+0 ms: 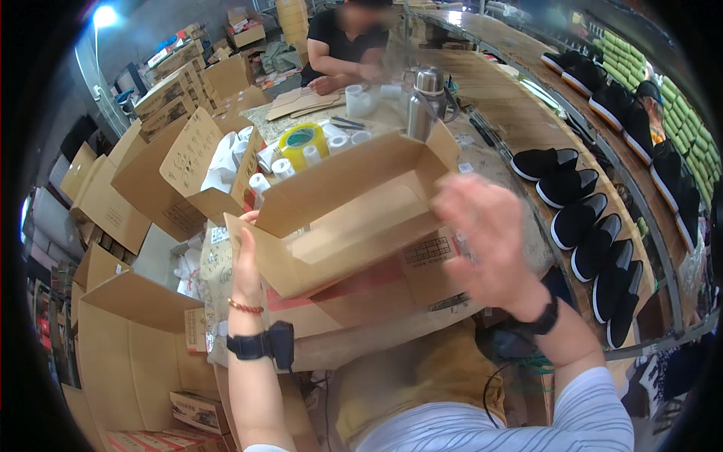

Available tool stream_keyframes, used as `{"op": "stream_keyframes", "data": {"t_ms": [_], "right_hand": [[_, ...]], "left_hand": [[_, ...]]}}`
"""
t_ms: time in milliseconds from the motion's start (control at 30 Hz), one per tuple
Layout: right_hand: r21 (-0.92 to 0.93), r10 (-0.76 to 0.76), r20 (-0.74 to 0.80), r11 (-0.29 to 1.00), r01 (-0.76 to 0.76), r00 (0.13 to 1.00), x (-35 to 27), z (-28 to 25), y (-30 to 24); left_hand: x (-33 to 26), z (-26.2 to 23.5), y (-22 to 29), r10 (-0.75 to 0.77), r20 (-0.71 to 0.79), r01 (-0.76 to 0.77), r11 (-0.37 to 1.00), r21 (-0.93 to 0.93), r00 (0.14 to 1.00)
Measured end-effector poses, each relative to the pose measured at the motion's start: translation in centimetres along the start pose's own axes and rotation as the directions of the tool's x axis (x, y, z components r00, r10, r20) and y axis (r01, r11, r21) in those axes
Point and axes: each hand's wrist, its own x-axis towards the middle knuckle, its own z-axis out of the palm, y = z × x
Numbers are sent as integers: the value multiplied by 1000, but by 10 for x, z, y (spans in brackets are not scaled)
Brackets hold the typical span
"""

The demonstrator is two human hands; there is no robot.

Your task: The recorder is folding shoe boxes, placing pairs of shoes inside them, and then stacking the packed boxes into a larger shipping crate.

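Observation:
An open, shallow cardboard box [354, 207] is tilted in front of me, its inside bare. My left hand [247, 264] grips its left end, thumb along the outside and fingertips showing at the upper edge. By the box's right end, my right hand [486, 237] is blurred by motion; its thumb and fingers look spread, with nothing seen between them. Whether it touches the box I cannot tell. Beneath the box lies flat printed cardboard [425, 260] with a red patch, on the worktable [339, 331].
Behind the box are yellow tape rolls [303, 143], white paper rolls [282, 168] and a steel thermos [427, 102]. Another person [343, 53] sits across the table. Black shoes [578, 218] line the right-hand shelves. Large open cartons [135, 324] crowd the left.

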Motion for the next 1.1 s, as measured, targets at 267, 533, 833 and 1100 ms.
{"op": "stream_keyframes", "data": {"t_ms": [267,533,833,1100], "right_hand": [[376,29,624,865,-332,781,40,125,55],[639,613,-345,708,-301,710,32,87,107],[411,219,388,829,-381,895,0,66,101],[570,421,27,739,-360,907,-25,55,80]], "left_hand": [[20,33,-5,-24,-90,80,718,692,996],[9,53,5,89,19,-73,655,752,996],[-6,67,20,291,128,-282,581,763,948],[-23,65,54,395,53,-261,496,828,917]]}}
